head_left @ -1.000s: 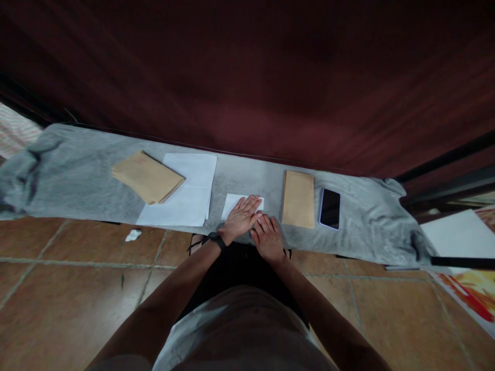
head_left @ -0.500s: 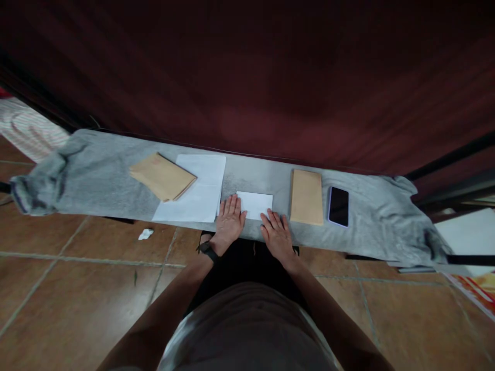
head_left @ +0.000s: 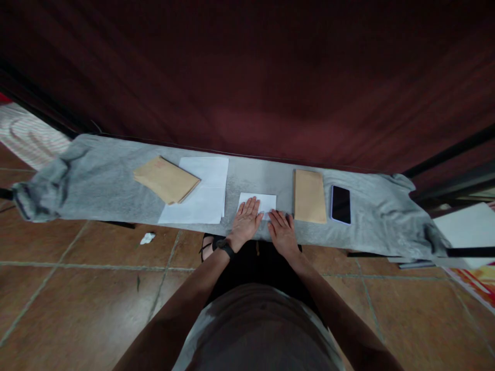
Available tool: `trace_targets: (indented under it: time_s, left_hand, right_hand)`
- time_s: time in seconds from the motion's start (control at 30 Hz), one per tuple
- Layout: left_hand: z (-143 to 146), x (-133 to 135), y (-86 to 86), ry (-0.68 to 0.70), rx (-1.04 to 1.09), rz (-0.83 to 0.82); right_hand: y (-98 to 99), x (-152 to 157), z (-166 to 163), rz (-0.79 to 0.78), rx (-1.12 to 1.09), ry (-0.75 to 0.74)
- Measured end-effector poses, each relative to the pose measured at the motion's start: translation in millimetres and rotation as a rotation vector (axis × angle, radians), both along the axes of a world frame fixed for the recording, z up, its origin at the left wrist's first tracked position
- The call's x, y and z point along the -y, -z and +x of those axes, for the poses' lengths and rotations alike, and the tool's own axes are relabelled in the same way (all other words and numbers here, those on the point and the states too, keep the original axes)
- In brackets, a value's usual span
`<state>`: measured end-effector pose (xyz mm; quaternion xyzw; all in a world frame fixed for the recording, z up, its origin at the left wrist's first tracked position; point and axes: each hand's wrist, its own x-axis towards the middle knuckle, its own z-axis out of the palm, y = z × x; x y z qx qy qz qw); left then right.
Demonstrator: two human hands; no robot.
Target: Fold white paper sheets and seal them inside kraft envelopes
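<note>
My L hand lies flat on sm. white paper, fingers slightly apart; my R hand, fingers also apart, is @ its R edge, nr brown stack.

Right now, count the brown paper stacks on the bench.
2: one brown stack partly on the white sheets at left, another brown stack near the right hand, left of the phone.

There are two brown stacks, one paper pile, one small paper, one phone.
</note>
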<state>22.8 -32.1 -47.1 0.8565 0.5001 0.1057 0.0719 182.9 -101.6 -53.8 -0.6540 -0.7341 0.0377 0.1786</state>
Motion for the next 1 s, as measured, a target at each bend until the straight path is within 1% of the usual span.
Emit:
trace_targets:
  time_s: [0.2, 0.27, 0.57, 0.77, 0.83, 0.93, 1.0]
  left_hand:
    - [5.1, -10.3, -3.6, 0.033, -0.019, -0.027]
    - [4.9, -14.5, -2.9, 0.012, -0.027, -0.036]
    - [-13.1, -21.6, 2.3, -0.165, -0.034, -0.008]
    - [-8.0, -21.0, 1.7, -0.237, -0.023, 0.015]
    - [-3.0, -18.3, -0.2, -0.208, -0.006, 0.022]
    - [5.5, -12.1, -2.1, -0.018, 0.02, -0.013]
    - [9.7, -8.2, -1.7, 0.062, 0.025, -0.042]
  right_hand:
    - [-4.8, -39.0, -8.0, -0.048, 0.023, 0.01]
    - [-2.8, -45.7, -10.2, -0.076, 0.048, 0.022]
    - [9.3, -46.4, -10.4, -0.081, 0.122, 0.105]
    - [12.4, -46.7, -12.2, -0.056, 0.101, 0.144]
    - [12.5, -46.3, -12.4, -0.051, 0.087, 0.14]
    - [11.9, -45.8, -12.5, -0.076, 0.093, 0.134]
    - [11.7, -45.6, -12.5, -0.095, 0.102, 0.131]
